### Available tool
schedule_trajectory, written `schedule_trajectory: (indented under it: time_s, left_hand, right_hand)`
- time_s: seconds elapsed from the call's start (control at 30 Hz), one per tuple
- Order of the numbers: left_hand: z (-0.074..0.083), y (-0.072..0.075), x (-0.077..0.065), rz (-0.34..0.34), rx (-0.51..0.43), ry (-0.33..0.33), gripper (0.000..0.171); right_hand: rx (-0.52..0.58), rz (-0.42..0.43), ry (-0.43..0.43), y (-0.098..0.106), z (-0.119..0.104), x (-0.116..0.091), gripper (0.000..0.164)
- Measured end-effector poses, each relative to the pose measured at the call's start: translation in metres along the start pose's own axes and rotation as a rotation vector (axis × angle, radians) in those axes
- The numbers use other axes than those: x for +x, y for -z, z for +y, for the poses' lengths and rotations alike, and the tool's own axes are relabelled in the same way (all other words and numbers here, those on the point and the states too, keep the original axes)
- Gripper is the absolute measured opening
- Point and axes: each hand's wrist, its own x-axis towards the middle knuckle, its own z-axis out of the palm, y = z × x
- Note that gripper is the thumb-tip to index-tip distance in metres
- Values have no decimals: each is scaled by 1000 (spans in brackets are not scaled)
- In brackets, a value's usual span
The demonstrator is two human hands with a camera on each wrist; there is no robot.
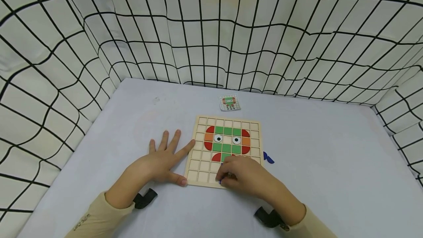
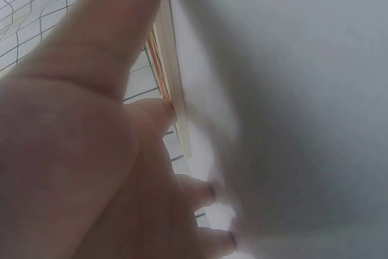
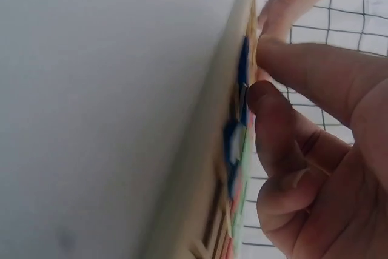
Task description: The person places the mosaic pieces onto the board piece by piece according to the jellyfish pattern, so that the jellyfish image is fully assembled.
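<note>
A square wooden grid board (image 1: 203,166) lies on the table, bearing a figure of red, orange and green pieces with two round eye pieces (image 1: 236,140). My left hand (image 1: 162,164) is spread beside it, with thumb and index fingertips at the board's left edge. Over the lower part of the board, my right hand (image 1: 246,175) has its fingers bent and its thumb and fingertips around a small blue piece (image 3: 244,62) down at the grid. More blue pieces (image 3: 231,150) show on the board in the right wrist view. The hand hides part of the lower rows in the head view.
Two loose blue pieces (image 1: 270,159) lie just right of the board. A small picture card (image 1: 229,102) showing a similar figure lies beyond it. Black netting (image 1: 201,41) in front of white walls surrounds the far side and both ends of the white table (image 1: 317,164).
</note>
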Motion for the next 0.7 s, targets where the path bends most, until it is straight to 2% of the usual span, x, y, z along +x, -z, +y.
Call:
schedule_trajectory:
  time_s: [0.13,0.27,0.4,0.53,0.7]
  left_hand:
    - [1,0,1,0,5,6,116]
    - [2,-1,2,0,11,13,117]
    - [2,-1,2,-3,13,17,117]
    - [2,-2,2,-2,11,15,117]
    - [2,-1,2,2,13,13,117]
  right_hand:
    - [88,39,0,15,9,-3,10]
    - [142,108,-16,36,31,-8,9]
    - [153,190,-127,56,55,-17,10]
    - [168,274,-256,71,80,-27,19]
    - [242,319,-336,82,104,-39,30]
